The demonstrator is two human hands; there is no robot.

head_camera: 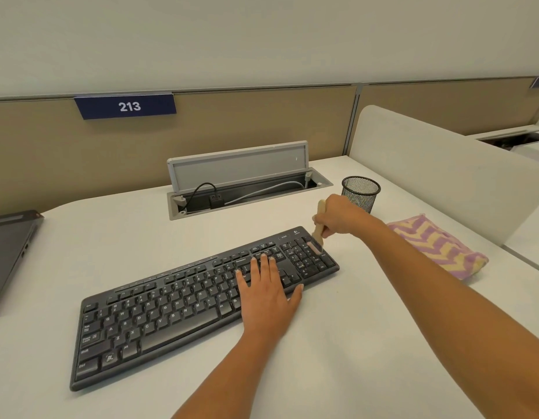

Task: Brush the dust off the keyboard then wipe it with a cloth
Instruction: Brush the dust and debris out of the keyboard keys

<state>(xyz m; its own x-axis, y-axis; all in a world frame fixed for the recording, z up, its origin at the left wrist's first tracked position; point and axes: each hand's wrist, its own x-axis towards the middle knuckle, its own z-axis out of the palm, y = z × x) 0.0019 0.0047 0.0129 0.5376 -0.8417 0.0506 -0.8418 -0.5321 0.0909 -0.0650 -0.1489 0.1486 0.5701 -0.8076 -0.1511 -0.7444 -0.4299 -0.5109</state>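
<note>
A black keyboard [159, 313] lies slantwise on the white desk [337, 343]. My left hand [266, 290] rests flat on its right-hand keys, fingers straight and spread. My right hand [342, 217] grips the wooden handle of a small brush [318, 229] above the number pad. The bristles touch the keys at the pad's far right corner. A folded purple and yellow zigzag cloth [437, 246] lies on the desk to the right of the keyboard, under no hand.
A black mesh pen cup [361, 193] stands behind my right hand. An open cable hatch [247, 189] with plugs sits at the desk's back. A dark laptop [8, 252] lies at the left edge. A white divider panel [443, 176] borders the right side.
</note>
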